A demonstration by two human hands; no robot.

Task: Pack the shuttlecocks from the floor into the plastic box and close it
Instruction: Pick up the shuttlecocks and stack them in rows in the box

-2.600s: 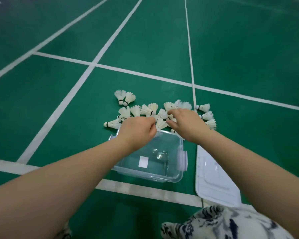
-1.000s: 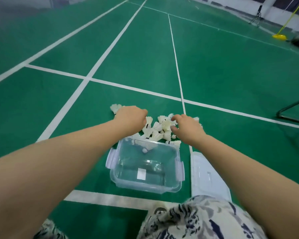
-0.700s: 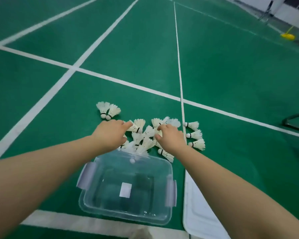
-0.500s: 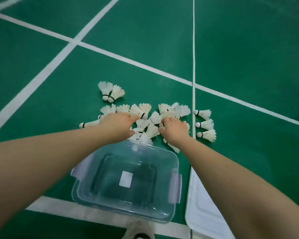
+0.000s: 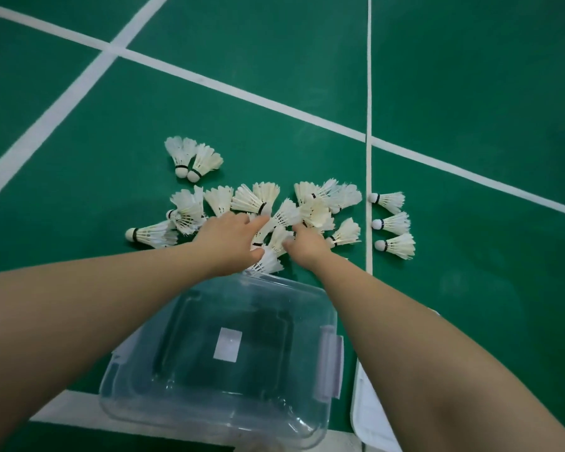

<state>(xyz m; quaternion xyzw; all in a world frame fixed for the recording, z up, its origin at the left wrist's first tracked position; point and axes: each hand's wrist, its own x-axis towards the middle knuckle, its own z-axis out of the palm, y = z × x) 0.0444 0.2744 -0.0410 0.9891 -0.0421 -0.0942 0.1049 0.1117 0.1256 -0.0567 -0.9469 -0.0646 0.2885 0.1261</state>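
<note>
Several white feather shuttlecocks [image 5: 313, 203] lie heaped on the green court floor just beyond a clear plastic box [image 5: 216, 415], which stands open with nothing in it. My left hand [image 5: 230, 243] rests on the near middle of the heap, thumb and fingers curled round shuttlecocks [image 5: 268, 256] by the box's far rim. My right hand [image 5: 307, 246] is beside it, fingers curled into the shuttlecocks [image 5: 317, 216] at the heap's centre. The fingertips of both hands are mostly hidden. The box's white lid [image 5: 369, 415] lies flat on the floor to the right of the box.
Three shuttlecocks [image 5: 393, 223] lie in a column right of a thin white court line [image 5: 368, 93]. A pair [image 5: 193, 158] lies apart at the far left of the heap. Broad white court lines [image 5: 62, 102] cross the green floor; one passes under the box's near edge.
The view has tilted down and drawn closer, so the box and heap look larger. Both hands stay on the heap's near middle; the shuttlecocks under them have shifted slightly.
</note>
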